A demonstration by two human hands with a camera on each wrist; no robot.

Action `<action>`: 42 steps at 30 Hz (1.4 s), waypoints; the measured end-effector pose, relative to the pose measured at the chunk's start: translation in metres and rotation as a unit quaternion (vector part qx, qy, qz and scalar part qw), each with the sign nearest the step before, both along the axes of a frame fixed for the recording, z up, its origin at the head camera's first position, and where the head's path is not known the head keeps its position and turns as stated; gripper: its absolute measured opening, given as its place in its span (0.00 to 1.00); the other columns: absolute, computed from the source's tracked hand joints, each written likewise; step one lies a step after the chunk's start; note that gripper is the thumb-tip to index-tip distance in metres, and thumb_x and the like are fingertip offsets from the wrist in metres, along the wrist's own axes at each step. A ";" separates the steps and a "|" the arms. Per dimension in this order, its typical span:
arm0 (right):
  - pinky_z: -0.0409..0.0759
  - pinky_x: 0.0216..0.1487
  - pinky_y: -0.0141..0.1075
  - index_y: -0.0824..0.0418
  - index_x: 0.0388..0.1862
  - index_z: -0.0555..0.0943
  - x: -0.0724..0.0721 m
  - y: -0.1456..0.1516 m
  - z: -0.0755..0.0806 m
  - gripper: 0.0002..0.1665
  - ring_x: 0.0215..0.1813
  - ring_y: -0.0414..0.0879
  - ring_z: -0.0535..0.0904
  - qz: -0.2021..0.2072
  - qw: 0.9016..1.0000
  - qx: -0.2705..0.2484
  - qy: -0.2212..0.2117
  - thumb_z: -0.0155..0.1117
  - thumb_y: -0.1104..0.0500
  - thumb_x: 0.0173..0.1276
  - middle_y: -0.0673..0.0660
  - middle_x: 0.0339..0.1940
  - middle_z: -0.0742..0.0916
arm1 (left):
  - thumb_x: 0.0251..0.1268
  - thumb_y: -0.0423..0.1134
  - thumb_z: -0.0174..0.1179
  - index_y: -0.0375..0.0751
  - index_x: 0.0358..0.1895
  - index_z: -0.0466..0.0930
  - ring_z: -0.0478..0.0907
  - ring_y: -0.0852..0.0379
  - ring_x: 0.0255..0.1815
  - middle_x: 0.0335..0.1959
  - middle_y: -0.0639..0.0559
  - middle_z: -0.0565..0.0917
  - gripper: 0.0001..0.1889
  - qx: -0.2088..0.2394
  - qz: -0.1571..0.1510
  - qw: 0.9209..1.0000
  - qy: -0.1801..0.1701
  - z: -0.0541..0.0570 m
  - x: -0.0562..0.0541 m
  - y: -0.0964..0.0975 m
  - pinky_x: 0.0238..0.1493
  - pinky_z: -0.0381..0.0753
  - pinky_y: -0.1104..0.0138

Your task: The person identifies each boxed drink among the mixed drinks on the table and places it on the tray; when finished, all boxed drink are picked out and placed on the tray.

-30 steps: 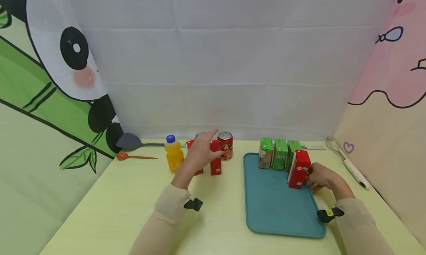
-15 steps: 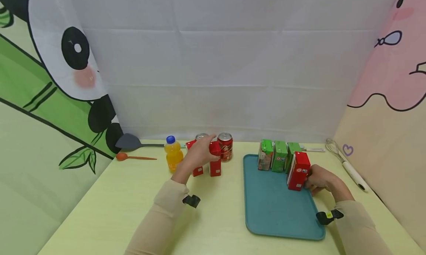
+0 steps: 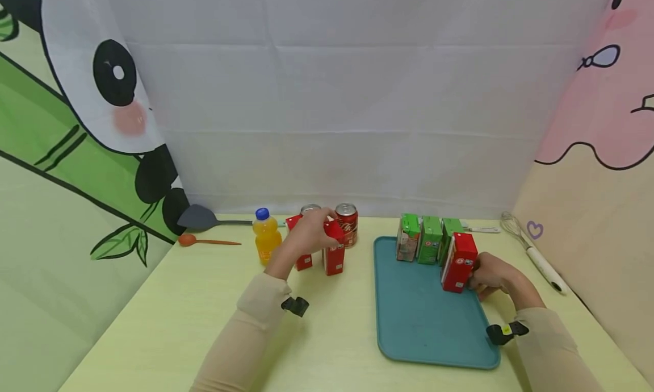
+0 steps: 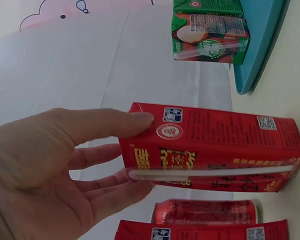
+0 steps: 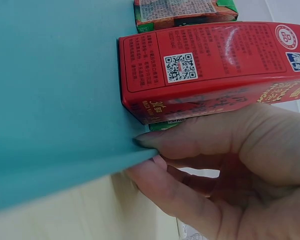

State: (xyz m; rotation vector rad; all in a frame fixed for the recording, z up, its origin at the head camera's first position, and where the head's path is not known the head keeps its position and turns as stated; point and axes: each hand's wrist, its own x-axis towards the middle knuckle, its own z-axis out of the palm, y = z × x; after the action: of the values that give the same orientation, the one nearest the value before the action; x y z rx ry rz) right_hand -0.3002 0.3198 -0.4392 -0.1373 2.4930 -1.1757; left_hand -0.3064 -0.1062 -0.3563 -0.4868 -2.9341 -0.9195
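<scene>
My left hand (image 3: 306, 233) pinches the top of a red drink carton (image 3: 334, 259) with thumb and fingers; a straw runs down its side in the left wrist view. A second red carton (image 3: 305, 262) stands just left of it, with a red cola can (image 3: 347, 226) behind. On the right, my right hand (image 3: 491, 272) grips the right rim of a blue-green tray (image 3: 424, 324), thumb above and fingers below in the right wrist view. Beside that hand, another red carton (image 3: 459, 264) stands on the tray, in front of green juice cartons (image 3: 430, 241).
An orange juice bottle (image 3: 267, 238) stands left of the cartons, with a second can (image 3: 310, 208) partly hidden behind my left hand. A grey spatula (image 3: 198, 217) and an orange spoon (image 3: 188, 240) lie far left. A whisk (image 3: 544, 267) lies beyond the tray's right side.
My left hand has come down from above and closed on the right-hand red carton, which has shifted slightly right and toward me. My right hand stays on the tray rim.
</scene>
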 end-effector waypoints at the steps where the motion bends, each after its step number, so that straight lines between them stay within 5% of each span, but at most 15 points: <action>1: 0.87 0.30 0.46 0.70 0.34 0.75 0.000 0.000 0.001 0.06 0.29 0.49 0.76 0.000 1.000 0.002 0.000 0.63 0.73 0.59 0.57 0.24 0.75 | 0.57 0.36 0.74 0.39 0.63 0.74 0.77 0.46 0.54 0.55 0.43 0.79 0.29 0.007 -0.007 1.000 -0.001 0.000 0.000 0.001 0.49 0.84 0.56; 7: 0.87 0.31 0.47 0.72 0.37 0.76 -0.002 0.000 0.004 0.08 0.29 0.50 0.75 -0.002 1.000 0.005 0.007 0.63 0.73 0.58 0.57 0.25 0.76 | 0.59 0.36 0.72 0.39 0.65 0.74 0.75 0.45 0.58 0.58 0.43 0.78 0.30 0.059 -0.026 0.998 -0.015 -0.004 0.000 0.006 0.51 0.84 0.56; 20: 0.87 0.30 0.46 0.71 0.34 0.76 -0.001 -0.001 0.004 0.06 0.28 0.49 0.74 0.004 1.000 0.008 0.007 0.63 0.73 0.58 0.56 0.23 0.74 | 0.60 0.42 0.72 0.43 0.72 0.67 0.71 0.44 0.67 0.67 0.44 0.75 0.37 0.156 0.014 0.985 -0.074 -0.025 -0.001 0.005 0.60 0.77 0.49; 29: 0.86 0.29 0.46 0.68 0.31 0.75 0.001 -0.001 0.001 0.05 0.27 0.48 0.73 0.003 1.000 0.001 0.007 0.62 0.73 0.58 0.55 0.22 0.74 | 0.60 0.37 0.72 0.37 0.74 0.62 0.69 0.40 0.68 0.68 0.40 0.73 0.40 0.189 0.025 0.975 -0.110 -0.053 -0.004 0.005 0.65 0.72 0.46; 35: 0.87 0.30 0.46 0.71 0.36 0.76 0.001 0.000 0.004 0.08 0.28 0.49 0.74 -0.001 1.000 0.003 0.006 0.63 0.73 0.56 0.56 0.24 0.75 | 0.57 0.37 0.74 0.37 0.74 0.61 0.70 0.42 0.67 0.68 0.41 0.72 0.43 0.185 0.030 0.976 -0.112 -0.063 -0.006 0.005 0.66 0.71 0.46; 42: 0.86 0.30 0.45 0.69 0.33 0.74 0.002 -0.001 0.001 0.06 0.27 0.48 0.74 0.003 1.000 -0.002 0.001 0.61 0.73 0.58 0.55 0.22 0.73 | 0.54 0.35 0.76 0.39 0.77 0.56 0.67 0.40 0.69 0.71 0.39 0.70 0.49 0.204 0.026 0.967 -0.150 -0.071 -0.005 0.001 0.67 0.69 0.44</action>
State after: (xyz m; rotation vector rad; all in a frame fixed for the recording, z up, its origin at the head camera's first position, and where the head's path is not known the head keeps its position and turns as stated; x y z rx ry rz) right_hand -0.2986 0.3186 -0.4379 -0.1463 2.4914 -1.1783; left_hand -0.3115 -0.1053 -0.4276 -0.2648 -2.8552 -1.6681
